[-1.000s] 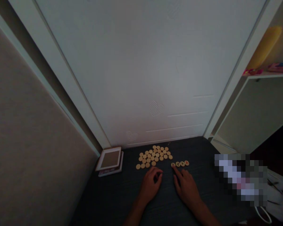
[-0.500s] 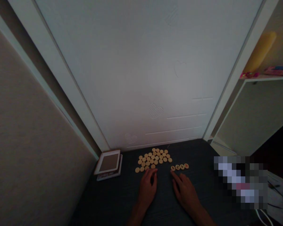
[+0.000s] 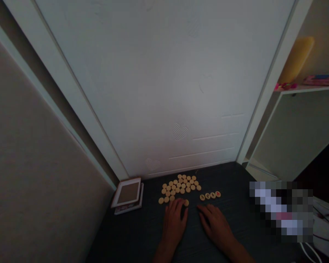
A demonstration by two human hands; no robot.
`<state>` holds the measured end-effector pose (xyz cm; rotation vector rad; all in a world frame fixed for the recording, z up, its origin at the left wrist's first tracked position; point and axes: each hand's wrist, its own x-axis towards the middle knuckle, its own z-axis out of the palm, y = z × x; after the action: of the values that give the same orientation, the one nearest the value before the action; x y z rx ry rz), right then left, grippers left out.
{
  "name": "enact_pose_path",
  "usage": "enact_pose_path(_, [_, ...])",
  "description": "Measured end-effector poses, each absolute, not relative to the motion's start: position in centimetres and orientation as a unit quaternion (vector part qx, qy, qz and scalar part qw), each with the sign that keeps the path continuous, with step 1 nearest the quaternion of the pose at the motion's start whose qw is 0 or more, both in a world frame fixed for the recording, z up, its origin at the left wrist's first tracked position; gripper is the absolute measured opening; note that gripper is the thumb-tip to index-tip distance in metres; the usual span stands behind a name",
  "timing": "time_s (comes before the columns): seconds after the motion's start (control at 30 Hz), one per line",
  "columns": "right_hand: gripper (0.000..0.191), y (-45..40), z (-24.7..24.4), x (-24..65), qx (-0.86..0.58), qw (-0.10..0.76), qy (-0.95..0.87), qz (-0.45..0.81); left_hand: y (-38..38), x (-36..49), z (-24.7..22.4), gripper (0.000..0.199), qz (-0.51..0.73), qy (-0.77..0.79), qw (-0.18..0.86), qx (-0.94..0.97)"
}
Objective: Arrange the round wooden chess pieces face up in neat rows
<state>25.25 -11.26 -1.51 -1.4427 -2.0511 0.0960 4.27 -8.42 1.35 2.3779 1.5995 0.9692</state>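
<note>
My left hand (image 3: 176,219) is bent over the dark table, its fingertips and thumb closed at the edge of a round wooden Chinese chess piece (image 3: 186,202). Just behind it lies a cluster of similar pale pieces (image 3: 182,185), blank sides up, with a short row of them (image 3: 166,199) at its front left. My right hand (image 3: 216,223) rests to the right with fingers apart and nothing in them. Beyond its fingertips stands a row of several marked pieces (image 3: 210,195); the rightmost bears a red sign, the others dark ones.
At the table's left edge lies a white-framed box (image 3: 128,193) on another flat item. A white panel with embossed hearts (image 3: 178,109) rises behind the dark table (image 3: 142,233). On the right are a blurred-out object (image 3: 281,212), white cables (image 3: 309,250) and a shelf (image 3: 304,89).
My left hand has moved right, and one piece from the front of the cluster has come right and nearer with it. My right hand has drawn slightly back from the marked row.
</note>
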Motion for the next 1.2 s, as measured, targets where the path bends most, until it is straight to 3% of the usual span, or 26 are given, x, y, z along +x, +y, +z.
enact_pose_path(0.73, [0.022,-7.8,1.0,22.4,-0.470,0.362,-0.779,0.203,-7.9,3.9,1.6,0.022,0.354,0.525,0.212,0.744])
enact_pose_path(0.87, [0.020,-7.8,1.0,22.4,-0.452,0.408,-0.751,0.255,-8.0,4.0,2.0,0.026,0.358,0.515,0.225,0.745])
enact_pose_path(1.2, [0.024,-8.0,1.3,22.6,-0.440,0.434,-0.723,0.308,-8.1,4.1,2.2,0.020,0.366,0.525,0.251,0.726])
